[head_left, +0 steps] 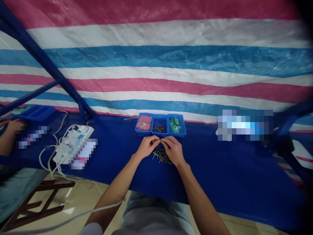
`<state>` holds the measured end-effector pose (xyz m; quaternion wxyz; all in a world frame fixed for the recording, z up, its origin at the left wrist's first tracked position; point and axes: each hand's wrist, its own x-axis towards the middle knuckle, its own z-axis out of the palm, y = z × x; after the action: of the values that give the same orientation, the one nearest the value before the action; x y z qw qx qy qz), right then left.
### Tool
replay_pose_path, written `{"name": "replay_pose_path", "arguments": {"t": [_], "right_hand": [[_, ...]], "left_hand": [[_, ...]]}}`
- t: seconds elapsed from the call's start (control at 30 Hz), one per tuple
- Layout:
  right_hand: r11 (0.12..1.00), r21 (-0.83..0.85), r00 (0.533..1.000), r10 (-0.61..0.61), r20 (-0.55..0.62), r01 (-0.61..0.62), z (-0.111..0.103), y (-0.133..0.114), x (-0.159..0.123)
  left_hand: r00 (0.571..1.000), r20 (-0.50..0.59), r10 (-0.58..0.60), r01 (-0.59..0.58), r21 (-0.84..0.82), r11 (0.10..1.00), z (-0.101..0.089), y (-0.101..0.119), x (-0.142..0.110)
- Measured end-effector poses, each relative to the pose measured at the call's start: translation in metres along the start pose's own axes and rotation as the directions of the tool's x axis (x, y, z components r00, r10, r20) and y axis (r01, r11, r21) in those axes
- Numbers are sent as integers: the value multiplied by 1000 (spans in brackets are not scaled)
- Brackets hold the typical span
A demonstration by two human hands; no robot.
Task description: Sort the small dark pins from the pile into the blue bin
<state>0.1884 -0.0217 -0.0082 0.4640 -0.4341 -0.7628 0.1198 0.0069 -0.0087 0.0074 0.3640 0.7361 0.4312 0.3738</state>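
My left hand (147, 147) and my right hand (173, 149) meet fingertip to fingertip just in front of the small blue bins. Both are closed in a pinch. Whatever lies between the fingertips is too small to make out. Under and between the hands, a loose pile of thin metal pieces like nails or screws (161, 156) is spread on the blue table (156, 182). The left bin (143, 132) holds reddish-pink packets (144, 122). Dark thin metal pieces (159, 127) fill the middle bin (160, 134), and green plastic-looking packets (175, 124) lie in the right bin (178, 134).
White power strips (73, 143) with tangled cables lie on the left beside a blurred-out item. At far left, another person's hand (16, 125) is near a blue divided tray (36, 112). A pixelated object (244, 125) stands at right. A striped tarp (171, 58) hangs behind.
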Motion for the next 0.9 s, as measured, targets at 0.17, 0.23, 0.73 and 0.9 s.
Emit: {"name": "replay_pose_path", "arguments": {"t": [0.17,0.23,0.73,0.9], "right_hand": [[1000,18,999,0,-33,1,0,0,0],[1000,25,999,7,-33,-6,0,-1,-1],[998,35,999,44,7,-44,-1,-5,0],[998,38,998,47,31,-48,-2,-6,1]], "left_hand": [[1000,8,6,-6,-3,1000,-1,2,0],[1000,7,9,-9,-2,1000,-1,2,-1],[994,-69,80,-78,31,997,1,-2,0],[995,-70,74,-72,33,997,1,-2,0]]}}
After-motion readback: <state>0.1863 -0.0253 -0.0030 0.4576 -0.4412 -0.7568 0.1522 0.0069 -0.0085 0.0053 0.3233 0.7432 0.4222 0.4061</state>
